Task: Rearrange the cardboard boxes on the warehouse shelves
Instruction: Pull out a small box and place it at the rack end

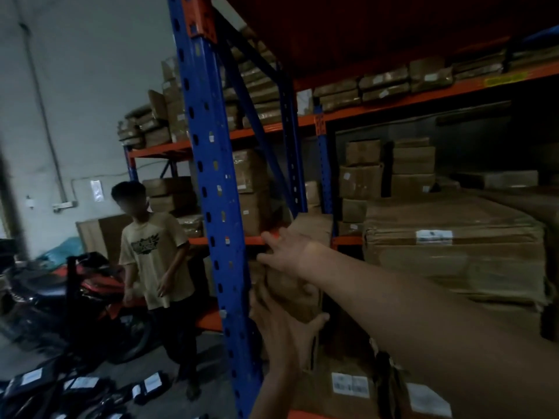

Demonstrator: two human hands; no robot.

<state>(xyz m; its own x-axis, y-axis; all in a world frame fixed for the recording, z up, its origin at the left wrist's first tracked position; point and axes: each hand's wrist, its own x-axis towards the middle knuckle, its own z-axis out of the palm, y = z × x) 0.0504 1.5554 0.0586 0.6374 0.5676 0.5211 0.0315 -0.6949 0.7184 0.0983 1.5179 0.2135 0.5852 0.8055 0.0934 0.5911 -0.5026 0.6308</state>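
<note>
- Blue rack upright (211, 189) hides part of the shelves behind it; the far stacks are dim.
- Cardboard box (290, 285) sits at the shelf edge, blurred, largely covered by arms.
- Right hand (284, 252) lies fingers-spread on top; left hand (284, 325) cups its underside.
</note>
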